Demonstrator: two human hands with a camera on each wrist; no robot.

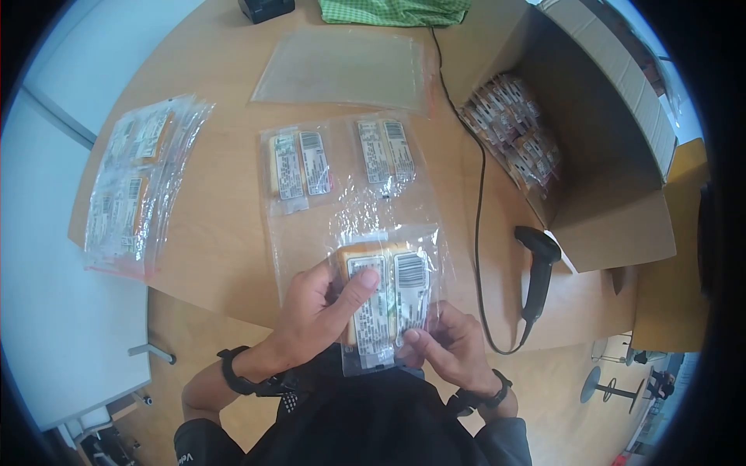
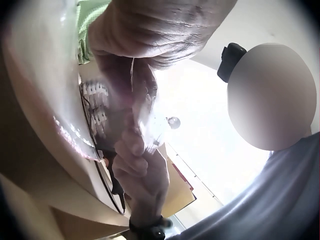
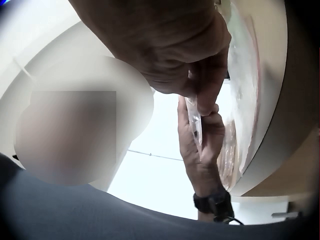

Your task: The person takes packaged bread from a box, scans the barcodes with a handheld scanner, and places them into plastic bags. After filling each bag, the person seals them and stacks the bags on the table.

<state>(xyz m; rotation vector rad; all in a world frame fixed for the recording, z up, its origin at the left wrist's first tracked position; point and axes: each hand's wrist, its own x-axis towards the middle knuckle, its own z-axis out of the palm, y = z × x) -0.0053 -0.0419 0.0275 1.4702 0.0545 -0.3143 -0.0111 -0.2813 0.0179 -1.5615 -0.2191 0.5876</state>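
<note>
Both hands hold a clear packet (image 1: 388,299) with two labelled, light-brown pieces inside, close to the person's body in the head view. The left hand (image 1: 318,311) grips its left side, thumb on the label. At the lower right edge, the right hand (image 1: 447,346) pinches the packet between thumb and fingers. Under the packet lies a large clear bag (image 1: 350,194) on the table, with two similar packets (image 1: 299,167) (image 1: 386,155) at its far corners. In the left wrist view the right hand (image 2: 137,165) shows beyond the left; the right wrist view shows the left hand (image 3: 202,145).
Filled clear bags (image 1: 136,186) lie stacked at the table's left. An empty-looking clear bag (image 1: 342,70) lies at the back, near a green checked cloth (image 1: 392,9). An open cardboard box (image 1: 606,140) holding many packets (image 1: 517,128) stands right, with a corded scanner (image 1: 538,268) before it.
</note>
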